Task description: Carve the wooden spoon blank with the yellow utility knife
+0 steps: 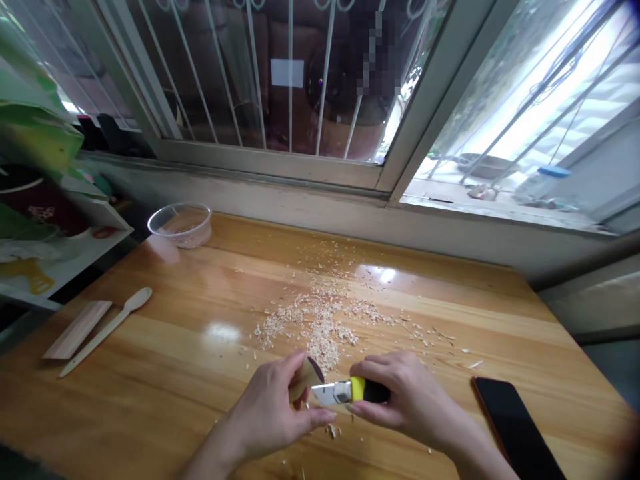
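Near the table's front, my left hand (275, 407) is closed around a small pale piece of wood (301, 378) with a dark curved edge; my fingers hide part of it. A utility knife (357, 389) with a yellow and black handle is gripped in my right hand (403, 390). Its blade points left, and the tip is at the wood piece; whether it cuts in, I cannot tell. Beyond my hands, many pale wood shavings (325, 320) lie scattered over the tabletop, and a few bits lie below them.
On the wooden table (175, 407), a carved wooden spoon (107, 331) lies beside a flat wood strip (79, 330) at left. A clear plastic bowl (183, 227) stands at the back left, a phone (515, 427) at right. A barred window (280, 160) rises behind; a shelf (95, 247) adjoins left.
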The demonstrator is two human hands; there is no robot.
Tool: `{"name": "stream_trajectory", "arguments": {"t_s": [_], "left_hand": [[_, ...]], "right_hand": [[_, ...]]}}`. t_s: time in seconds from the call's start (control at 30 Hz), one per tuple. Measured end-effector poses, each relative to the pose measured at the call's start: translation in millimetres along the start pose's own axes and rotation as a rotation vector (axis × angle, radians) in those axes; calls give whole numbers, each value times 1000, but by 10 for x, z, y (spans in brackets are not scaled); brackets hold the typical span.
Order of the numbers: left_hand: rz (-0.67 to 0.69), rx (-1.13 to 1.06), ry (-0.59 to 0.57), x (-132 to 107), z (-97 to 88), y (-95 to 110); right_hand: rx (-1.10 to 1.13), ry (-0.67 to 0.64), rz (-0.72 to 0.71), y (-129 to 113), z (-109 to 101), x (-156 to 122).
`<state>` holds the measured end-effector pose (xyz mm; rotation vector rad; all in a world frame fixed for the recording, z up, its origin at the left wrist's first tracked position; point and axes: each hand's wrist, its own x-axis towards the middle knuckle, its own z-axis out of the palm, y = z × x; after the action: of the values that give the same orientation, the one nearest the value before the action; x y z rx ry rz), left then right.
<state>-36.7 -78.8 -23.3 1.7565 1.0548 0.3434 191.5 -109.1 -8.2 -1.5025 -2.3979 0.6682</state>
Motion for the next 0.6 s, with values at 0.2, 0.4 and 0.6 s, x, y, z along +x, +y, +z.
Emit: {"name": "stream_trajectory", "arguments": {"t_s": [0.2,0.4,0.6], "left_hand": [[-6,74,-30,22,-46,84],[8,149,14,5,-39,109],[37,170,66,0,-25,124]], "right_hand": [[-35,-23,-17,37,-89,41],[-47,-3,-53,24,-69,12],[-114,58,-91,9,-36,3]]}}
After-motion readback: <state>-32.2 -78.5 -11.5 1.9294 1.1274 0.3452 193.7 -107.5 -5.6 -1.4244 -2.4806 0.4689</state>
